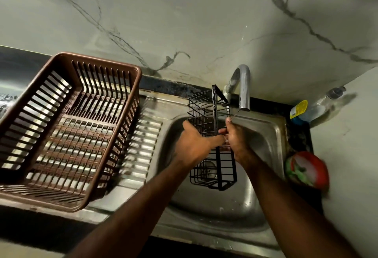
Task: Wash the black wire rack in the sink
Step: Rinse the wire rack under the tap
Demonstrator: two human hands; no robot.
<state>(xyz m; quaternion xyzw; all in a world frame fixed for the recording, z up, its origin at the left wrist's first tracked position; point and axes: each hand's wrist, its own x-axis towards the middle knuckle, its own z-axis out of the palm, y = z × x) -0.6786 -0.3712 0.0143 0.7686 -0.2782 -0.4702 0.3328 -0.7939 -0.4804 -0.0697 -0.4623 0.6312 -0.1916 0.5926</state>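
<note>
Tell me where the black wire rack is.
In the head view, centre-right, the black wire rack is held by the left hand and right hand over the sink, left of the faucet.

A dark tabletop (163, 85) carries a steel sink (266, 134), whose ribbed drainboard (143, 141) runs off to the left of the basin. A brown plastic basket (98, 62) with slatted walls sits on that drainboard, left of the sink. Behind the sink a curved metal tap (244, 91) rises, a clear bottle (313, 110) with a yellow label lies at its back right corner, and a blurred red, green and white object (308, 167) rests just beside its right rim.
</note>
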